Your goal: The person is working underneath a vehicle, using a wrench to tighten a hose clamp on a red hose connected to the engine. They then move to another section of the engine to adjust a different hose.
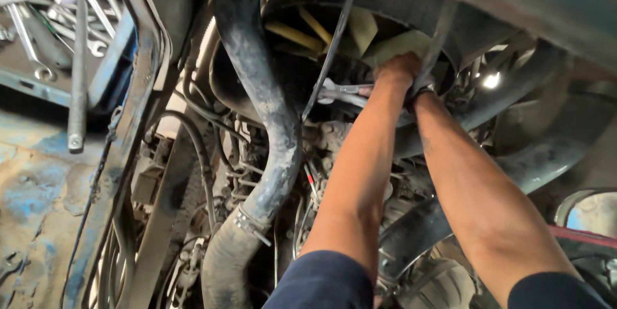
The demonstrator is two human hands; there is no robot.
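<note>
Both my arms reach deep into an engine bay. My left hand (395, 70) grips a steel wrench (340, 92) whose open end points left, close to the yellowish fan blades (360, 29). My right hand (424, 81) is mostly hidden behind the left wrist and wraps a dark metal bar (440, 33) that rises toward the fan shroud. Its fingers do not show.
A thick black radiator hose (260, 90) with a metal clamp (249, 225) runs down the middle-left. A tray of several wrenches (58, 20) sits at the top left on a worn blue panel (32, 187). Cables, smaller hoses and engine parts crowd the space under my arms.
</note>
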